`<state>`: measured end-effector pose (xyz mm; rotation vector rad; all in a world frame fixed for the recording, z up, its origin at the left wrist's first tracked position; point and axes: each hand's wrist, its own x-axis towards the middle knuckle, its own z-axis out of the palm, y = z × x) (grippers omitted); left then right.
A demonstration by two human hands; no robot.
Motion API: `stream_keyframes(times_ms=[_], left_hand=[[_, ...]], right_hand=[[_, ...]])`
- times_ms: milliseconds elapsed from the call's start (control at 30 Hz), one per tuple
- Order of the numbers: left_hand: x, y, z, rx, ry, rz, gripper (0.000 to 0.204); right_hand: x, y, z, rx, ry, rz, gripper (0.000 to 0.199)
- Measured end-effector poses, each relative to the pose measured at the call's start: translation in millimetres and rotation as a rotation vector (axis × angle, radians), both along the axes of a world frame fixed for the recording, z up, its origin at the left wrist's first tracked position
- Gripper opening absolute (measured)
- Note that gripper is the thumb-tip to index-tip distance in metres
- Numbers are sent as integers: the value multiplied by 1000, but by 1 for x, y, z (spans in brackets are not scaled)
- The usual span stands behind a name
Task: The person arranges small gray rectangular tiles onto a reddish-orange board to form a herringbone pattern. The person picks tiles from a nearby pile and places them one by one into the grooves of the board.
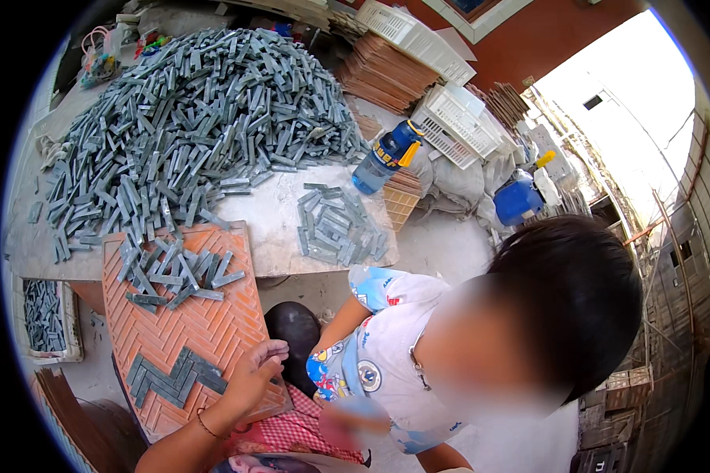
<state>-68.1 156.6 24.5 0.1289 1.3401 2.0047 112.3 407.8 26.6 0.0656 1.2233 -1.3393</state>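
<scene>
My left hand [256, 370] is over the right side of an orange board [233, 323] with a grooved herringbone pattern. Its fingers are loosely bent, with the thumb apart from them, and nothing shows between them. Just left of it, several dark grey stone strips [177, 382] lie in the grooves as a zigzag. A heap of loose strips [177, 272] covers the far part of the board. My right hand is not visible. A blurred patch near the lower edge hides what is there.
A large mound of grey strips [213, 110] fills the table [280, 256], with a smaller batch [339, 225] beside a blue bottle [386, 158]. Another person [418, 331] is close on the right. A crate of strips [47, 315] stands lower left; white baskets [457, 122] are behind.
</scene>
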Motion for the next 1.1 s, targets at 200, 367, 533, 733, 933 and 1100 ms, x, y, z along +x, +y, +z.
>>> stream_keyframes(times_ms=[200,367,533,733,933,1100], left_hand=[[-18,72,-43,-179,121,-30,34],[-51,121,-58,-68,-252,-115,38],[-52,161,-45,-14,-382,-191,41],[-37,183,-72,-19,-119,-176,36],[-38,190,-61,-348,87,-118,35],[-28,181,-111,-236,430,102,34]], right_hand=[[-36,-3,-4,4,145,195,31],[-58,5,7,-14,222,326,34],[-80,12,20,-25,271,443,38],[-110,18,50,-46,334,621,43],[-151,16,80,-92,394,749,48],[-199,2,89,-164,472,832,53]])
